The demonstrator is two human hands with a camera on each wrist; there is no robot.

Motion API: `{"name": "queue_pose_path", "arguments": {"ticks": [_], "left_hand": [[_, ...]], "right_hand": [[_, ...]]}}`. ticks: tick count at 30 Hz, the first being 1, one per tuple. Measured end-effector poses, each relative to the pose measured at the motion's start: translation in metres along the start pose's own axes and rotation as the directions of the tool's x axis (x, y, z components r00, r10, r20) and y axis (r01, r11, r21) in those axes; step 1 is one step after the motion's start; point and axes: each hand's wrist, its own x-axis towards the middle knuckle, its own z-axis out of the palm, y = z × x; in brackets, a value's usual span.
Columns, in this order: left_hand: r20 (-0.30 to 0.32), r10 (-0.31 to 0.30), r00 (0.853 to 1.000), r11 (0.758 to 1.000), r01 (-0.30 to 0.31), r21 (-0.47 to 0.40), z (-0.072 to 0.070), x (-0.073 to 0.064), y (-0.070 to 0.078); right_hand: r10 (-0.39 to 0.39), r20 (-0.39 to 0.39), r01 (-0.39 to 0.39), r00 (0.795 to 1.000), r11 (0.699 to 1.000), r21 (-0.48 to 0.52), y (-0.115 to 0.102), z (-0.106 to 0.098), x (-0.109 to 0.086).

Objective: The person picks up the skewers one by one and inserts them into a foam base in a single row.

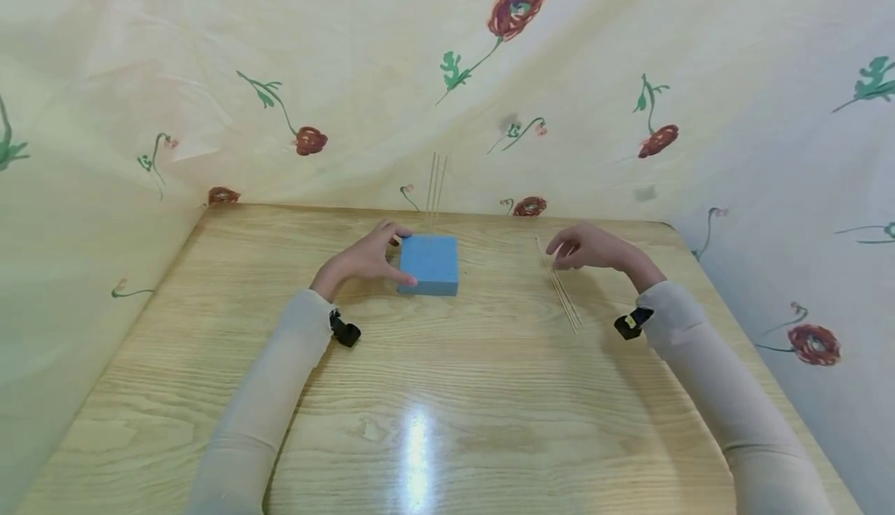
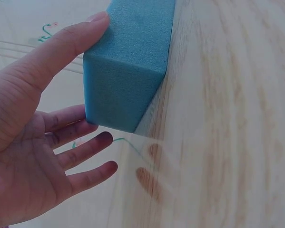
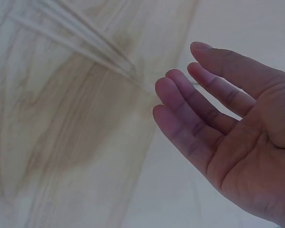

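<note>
A square blue foam block (image 1: pixel 429 260) lies on the table, with three thin sticks (image 1: pixel 435 186) standing upright from its back part. My left hand (image 1: pixel 362 257) holds the block's left side, thumb on the front face and forefinger at the back edge. In the left wrist view the thumb presses the foam block (image 2: pixel 125 92), while the lower fingers spread past its side. Several thin sticks (image 1: pixel 564 295) lie loosely bundled on the table to the right. Just above their far end hovers my right hand (image 1: pixel 593 248); in the right wrist view its bent fingers (image 3: pixel 180 126) hold nothing.
The light wood table (image 1: pixel 482 391) meets a flower-printed cloth (image 1: pixel 377 57) at its back and both sides. A wrist camera (image 1: pixel 345 330) is strapped to the left wrist, another camera (image 1: pixel 628 326) to the right. Light glares off the front of the table.
</note>
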Motion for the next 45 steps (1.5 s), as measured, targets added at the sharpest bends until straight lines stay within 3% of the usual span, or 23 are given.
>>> {"name": "queue_pose_path", "arguments": {"ticks": [6,20,29,45], "left_hand": [[-0.010,-0.002,1.000,1.000,0.002,0.001,-0.002,-0.002,-0.002],[-0.001,-0.002,1.000,1.000,0.002,0.003,-0.002,-0.001,-0.003],[0.000,0.001,1.000,1.000,-0.001,0.002,-0.001,0.000,-0.001],[-0.001,0.005,1.000,1.000,-0.005,0.000,0.000,0.001,-0.002]], "right_hand": [[0.034,-0.007,-0.034,0.999,0.999,0.027,0.016,0.001,0.002],[0.024,-0.104,-0.015,0.994,0.996,0.083,0.042,0.022,0.015],[0.042,-0.131,-0.030,0.990,0.996,0.089,0.043,0.025,0.016],[0.049,-0.105,-0.043,0.993,0.998,0.053,0.046,0.018,0.017]]}}
